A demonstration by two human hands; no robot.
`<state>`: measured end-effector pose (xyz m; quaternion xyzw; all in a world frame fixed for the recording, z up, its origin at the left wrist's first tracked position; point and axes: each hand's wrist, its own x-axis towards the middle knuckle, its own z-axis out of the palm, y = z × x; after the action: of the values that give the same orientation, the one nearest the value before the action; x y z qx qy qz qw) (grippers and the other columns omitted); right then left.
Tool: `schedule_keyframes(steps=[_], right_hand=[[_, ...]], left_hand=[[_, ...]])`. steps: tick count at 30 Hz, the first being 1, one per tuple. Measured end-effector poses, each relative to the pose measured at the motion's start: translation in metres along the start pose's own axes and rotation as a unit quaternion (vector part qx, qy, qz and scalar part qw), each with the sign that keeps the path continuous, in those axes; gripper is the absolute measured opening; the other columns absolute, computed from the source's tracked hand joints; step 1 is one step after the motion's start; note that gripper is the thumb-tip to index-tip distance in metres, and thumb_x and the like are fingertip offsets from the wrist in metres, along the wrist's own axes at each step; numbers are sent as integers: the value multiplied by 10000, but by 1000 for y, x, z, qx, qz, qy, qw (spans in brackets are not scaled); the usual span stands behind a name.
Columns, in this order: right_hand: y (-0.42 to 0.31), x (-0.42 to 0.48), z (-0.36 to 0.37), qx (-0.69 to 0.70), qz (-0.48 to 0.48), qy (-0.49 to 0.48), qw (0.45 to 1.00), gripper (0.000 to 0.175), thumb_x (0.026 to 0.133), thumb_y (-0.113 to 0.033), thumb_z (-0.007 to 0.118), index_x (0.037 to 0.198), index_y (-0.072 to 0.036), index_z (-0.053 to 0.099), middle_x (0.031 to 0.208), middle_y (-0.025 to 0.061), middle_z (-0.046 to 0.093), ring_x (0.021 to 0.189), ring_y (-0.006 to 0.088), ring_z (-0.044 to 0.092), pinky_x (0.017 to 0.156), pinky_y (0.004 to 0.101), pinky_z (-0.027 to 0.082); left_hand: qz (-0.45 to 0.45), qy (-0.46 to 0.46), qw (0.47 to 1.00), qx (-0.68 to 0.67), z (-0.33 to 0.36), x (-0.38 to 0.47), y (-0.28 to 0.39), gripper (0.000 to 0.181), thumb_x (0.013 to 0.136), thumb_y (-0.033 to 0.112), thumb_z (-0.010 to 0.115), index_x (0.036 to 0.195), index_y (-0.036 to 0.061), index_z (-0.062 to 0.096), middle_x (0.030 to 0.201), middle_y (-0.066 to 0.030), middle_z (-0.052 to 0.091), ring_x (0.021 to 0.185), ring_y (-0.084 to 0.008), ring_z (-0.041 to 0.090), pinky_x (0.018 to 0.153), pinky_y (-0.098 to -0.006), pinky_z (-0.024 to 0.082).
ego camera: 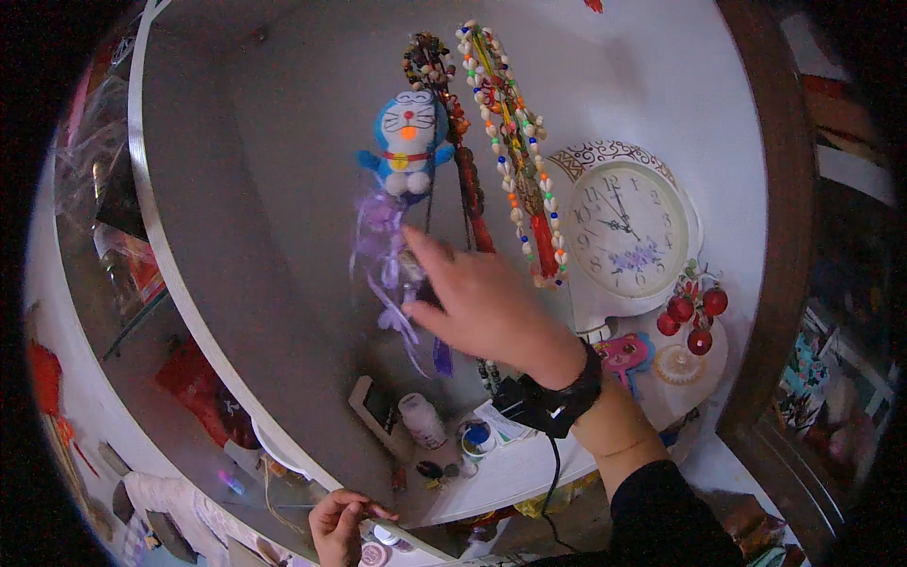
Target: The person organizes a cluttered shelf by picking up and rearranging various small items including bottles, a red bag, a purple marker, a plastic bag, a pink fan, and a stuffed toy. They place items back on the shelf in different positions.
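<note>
My right hand (482, 305) reaches up with thumb and index finger apart, beside a purple ribbon ornament (390, 262) that hangs under a blue-and-white plush cat toy (407, 145). Whether the fingers touch the ribbons cannot be told. A black band is around the wrist. Strings of shells and coloured beads (506, 163) hang to the right of the toy, with darker bead strings (464, 177) between them. My left hand (344, 524) is low in the view at the white shelf edge, fingers bent; whether it grips anything is unclear.
A white-framed clock (623, 230) stands at the right, near red bauble ornaments (698, 315). A white bottle (423, 419), a blue-lidded jar (476, 436) and small items sit on the white shelf (496, 482). A curved white panel edge (191, 298) runs down the left; a dark wooden frame is at right.
</note>
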<state>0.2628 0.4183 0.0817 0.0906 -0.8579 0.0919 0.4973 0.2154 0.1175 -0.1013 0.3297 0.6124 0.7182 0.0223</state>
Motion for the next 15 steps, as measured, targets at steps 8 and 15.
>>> schedule_keyframes(steps=[8,15], right_hand=[[15,1,-16,-92,65,104,988,423,800,-282,625,1115,-24,514,790,174,620,694,355,606,599,451,473],[11,4,-29,-82,-71,300,948,243,779,-153,649,974,-29,575,949,139,610,759,324,609,655,409,486]], left_hand=[[15,-17,999,-27,4,0,5,167,916,118,524,980,-24,582,820,-139,647,755,-219,637,714,-303,510],[10,23,999,-25,6,2,6,80,854,27,509,815,-36,540,710,-140,571,656,-286,627,624,-460,552]])
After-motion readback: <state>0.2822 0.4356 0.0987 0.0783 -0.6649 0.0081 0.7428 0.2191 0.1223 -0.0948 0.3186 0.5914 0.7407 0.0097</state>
